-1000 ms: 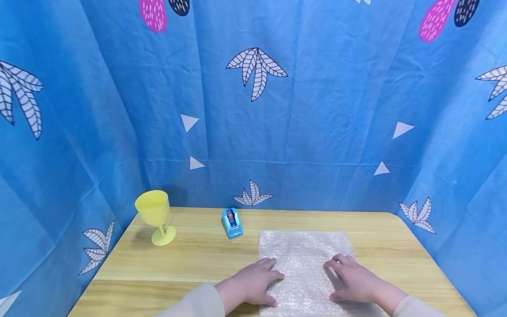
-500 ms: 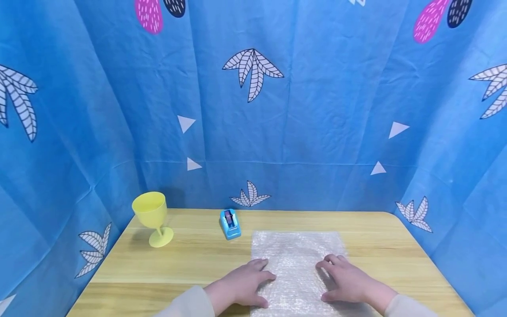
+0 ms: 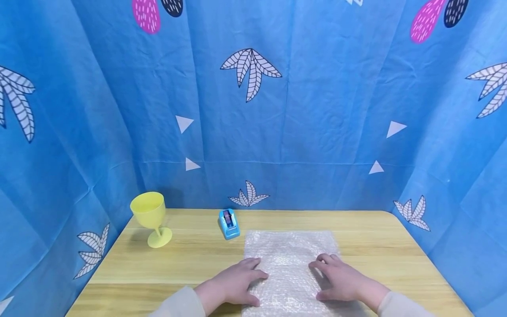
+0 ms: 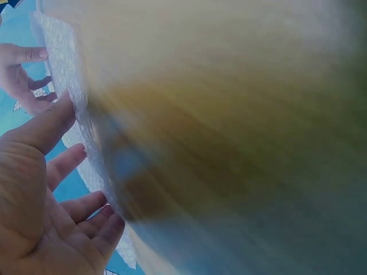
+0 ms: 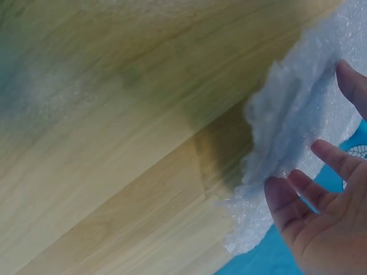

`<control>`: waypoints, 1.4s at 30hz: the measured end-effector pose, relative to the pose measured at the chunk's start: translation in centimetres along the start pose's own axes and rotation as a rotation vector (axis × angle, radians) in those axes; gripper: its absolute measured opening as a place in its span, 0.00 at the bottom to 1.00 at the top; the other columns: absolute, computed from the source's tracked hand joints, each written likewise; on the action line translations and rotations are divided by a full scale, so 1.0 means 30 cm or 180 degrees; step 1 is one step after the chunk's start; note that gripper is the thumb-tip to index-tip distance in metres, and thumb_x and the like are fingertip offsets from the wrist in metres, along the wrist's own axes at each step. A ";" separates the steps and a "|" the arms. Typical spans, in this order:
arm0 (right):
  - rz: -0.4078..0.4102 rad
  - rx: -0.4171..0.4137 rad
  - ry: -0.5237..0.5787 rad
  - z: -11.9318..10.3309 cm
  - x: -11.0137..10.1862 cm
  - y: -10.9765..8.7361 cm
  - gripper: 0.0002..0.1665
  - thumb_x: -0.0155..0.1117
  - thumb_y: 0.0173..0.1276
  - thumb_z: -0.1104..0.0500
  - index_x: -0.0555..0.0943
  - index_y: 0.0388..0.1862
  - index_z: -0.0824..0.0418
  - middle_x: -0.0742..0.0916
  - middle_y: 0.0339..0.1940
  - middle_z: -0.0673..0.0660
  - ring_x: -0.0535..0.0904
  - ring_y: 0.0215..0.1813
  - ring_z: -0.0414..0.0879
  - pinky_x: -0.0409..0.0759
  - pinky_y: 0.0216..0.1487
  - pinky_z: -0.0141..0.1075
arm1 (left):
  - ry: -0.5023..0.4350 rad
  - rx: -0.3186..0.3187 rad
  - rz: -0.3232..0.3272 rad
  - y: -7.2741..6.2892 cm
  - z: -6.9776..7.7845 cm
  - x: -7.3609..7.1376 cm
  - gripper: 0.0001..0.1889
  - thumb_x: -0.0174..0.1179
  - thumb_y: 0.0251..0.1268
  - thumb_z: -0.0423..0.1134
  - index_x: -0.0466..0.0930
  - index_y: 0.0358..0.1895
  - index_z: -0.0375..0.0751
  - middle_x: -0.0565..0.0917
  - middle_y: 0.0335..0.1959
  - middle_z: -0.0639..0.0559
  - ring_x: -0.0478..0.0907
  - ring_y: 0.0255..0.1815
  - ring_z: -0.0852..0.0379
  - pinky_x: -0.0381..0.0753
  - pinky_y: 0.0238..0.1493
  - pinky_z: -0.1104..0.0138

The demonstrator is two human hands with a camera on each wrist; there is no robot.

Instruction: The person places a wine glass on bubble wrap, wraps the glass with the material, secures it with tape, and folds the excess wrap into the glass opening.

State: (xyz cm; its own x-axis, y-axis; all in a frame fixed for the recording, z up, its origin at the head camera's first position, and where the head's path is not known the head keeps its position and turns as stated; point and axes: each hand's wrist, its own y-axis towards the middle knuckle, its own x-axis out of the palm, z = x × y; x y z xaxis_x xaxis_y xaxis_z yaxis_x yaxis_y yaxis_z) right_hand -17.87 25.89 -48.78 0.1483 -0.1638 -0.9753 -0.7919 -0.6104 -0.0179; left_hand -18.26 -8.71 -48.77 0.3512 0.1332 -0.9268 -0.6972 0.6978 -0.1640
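Head view, from the left: a yellow cup [image 3: 148, 215] stands on the bench [image 3: 190, 257], then a blue tape holder [image 3: 229, 225]. Next, the left hand [image 3: 233, 284], fingers spread, touches the left side of the bubble wrap [image 3: 287, 273] lying flat on the bench, and the right hand [image 3: 343, 281], fingers loose and a bit bent, touches its right side.
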 end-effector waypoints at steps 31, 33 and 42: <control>-0.0072 -0.0123 0.0014 -0.062 -0.008 0.044 0.50 0.78 0.51 0.38 0.74 0.69 0.60 0.77 0.62 0.60 0.74 0.58 0.57 0.79 0.58 0.54 | -0.0035 -0.0083 -0.0010 -0.055 -0.062 -0.036 0.33 0.69 0.56 0.61 0.76 0.66 0.61 0.65 0.75 0.43 0.61 0.75 0.44 0.68 0.71 0.51; -0.0064 -0.0112 0.0019 -0.065 -0.006 0.046 0.50 0.77 0.51 0.38 0.74 0.69 0.60 0.77 0.62 0.60 0.74 0.58 0.57 0.79 0.58 0.53 | -0.0025 -0.0070 0.0001 -0.060 -0.065 -0.037 0.33 0.70 0.56 0.61 0.76 0.66 0.60 0.65 0.75 0.42 0.61 0.75 0.43 0.68 0.71 0.51; -0.0053 -0.0051 0.0108 -0.063 -0.003 0.045 0.54 0.78 0.46 0.36 0.74 0.69 0.58 0.75 0.66 0.63 0.72 0.64 0.62 0.76 0.61 0.59 | -0.0024 -0.0031 0.0020 -0.081 -0.074 -0.042 0.33 0.70 0.55 0.60 0.76 0.66 0.59 0.65 0.75 0.41 0.62 0.75 0.41 0.68 0.71 0.50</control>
State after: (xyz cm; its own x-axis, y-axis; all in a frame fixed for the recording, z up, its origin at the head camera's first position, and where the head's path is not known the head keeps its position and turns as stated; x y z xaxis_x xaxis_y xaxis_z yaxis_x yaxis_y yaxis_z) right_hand -17.84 23.61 -48.32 0.1816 -0.1794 -0.9669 -0.7796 -0.6256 -0.0303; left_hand -18.40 -12.12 -47.95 0.3517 0.1429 -0.9252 -0.7054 0.6901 -0.1616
